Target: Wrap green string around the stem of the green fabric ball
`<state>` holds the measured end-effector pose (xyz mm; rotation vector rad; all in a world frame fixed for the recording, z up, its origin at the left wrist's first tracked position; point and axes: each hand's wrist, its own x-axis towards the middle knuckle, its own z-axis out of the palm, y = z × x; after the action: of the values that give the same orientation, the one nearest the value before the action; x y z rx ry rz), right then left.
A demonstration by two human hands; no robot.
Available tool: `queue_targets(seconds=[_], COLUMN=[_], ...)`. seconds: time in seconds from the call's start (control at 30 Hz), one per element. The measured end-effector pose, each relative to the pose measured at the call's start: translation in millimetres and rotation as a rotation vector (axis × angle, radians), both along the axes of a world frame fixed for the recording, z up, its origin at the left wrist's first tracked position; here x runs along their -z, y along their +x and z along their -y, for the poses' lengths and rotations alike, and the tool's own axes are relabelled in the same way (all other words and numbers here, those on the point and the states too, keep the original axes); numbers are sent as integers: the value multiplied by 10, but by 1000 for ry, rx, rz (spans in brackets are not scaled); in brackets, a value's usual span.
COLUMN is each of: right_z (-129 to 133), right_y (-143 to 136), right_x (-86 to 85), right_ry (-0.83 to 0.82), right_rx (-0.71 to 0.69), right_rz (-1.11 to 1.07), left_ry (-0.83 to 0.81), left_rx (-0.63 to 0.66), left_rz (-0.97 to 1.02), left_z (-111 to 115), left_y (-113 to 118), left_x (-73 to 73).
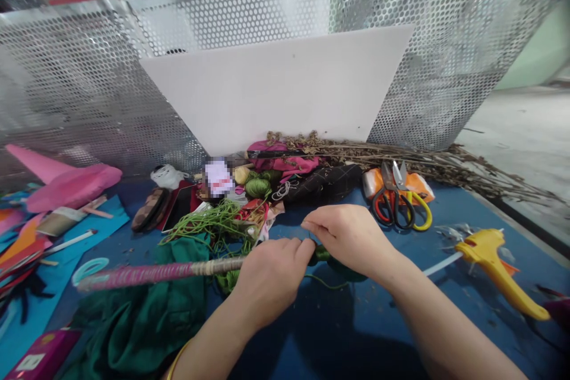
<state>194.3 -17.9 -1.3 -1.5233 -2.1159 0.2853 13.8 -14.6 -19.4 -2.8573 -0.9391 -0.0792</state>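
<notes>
A long stick (pixel 146 276), wrapped in pink and then beige material, lies roughly level across the view. My left hand (pixel 274 264) is closed around its right-hand part. Just beyond those knuckles, dark green cord (pixel 321 254) shows between my two hands. My right hand (pixel 351 237) is closed, thumb and fingers pinched together, over that green cord; the exact grip is hidden by the hand. A thin loose green strand (pixel 327 282) curves below, over the blue tabletop (pixel 312 332). The stick's right end is hidden.
Two pairs of scissors (pixel 396 199) lie behind my right hand, a yellow glue gun (pixel 485 261) further right. Green cord tangles (pixel 207 222), dark green cloth (pixel 146 314), coloured sheets (pixel 27 249) and a pink hat-like piece (pixel 71 181) lie left. Dry stems (pixel 423 157) line the back.
</notes>
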Motion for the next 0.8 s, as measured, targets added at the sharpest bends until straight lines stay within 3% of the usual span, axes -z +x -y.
queue_targets(seconds=[0.3, 0.43, 0.57, 0.67, 0.8], right_z=[1, -53, -159, -255, -373], right_y=[-14, 73, 272, 377, 321], right_x=[13, 24, 88, 196, 326], right_ry=[-37, -142, -275, -372, -294], right_rx=[-28, -28, 47, 20, -37], right_rz=[16, -179, -476, -720, -829], left_ry=[82, 53, -79, -249, -444], left_rx=[65, 91, 91, 69, -24], left_rz=[45, 41, 129, 280, 513], left_z=[-21, -33, -60, -79, -79], left_y=[-20, -29, -93, -174, -278], left_x=[53, 46, -30, -120, -237])
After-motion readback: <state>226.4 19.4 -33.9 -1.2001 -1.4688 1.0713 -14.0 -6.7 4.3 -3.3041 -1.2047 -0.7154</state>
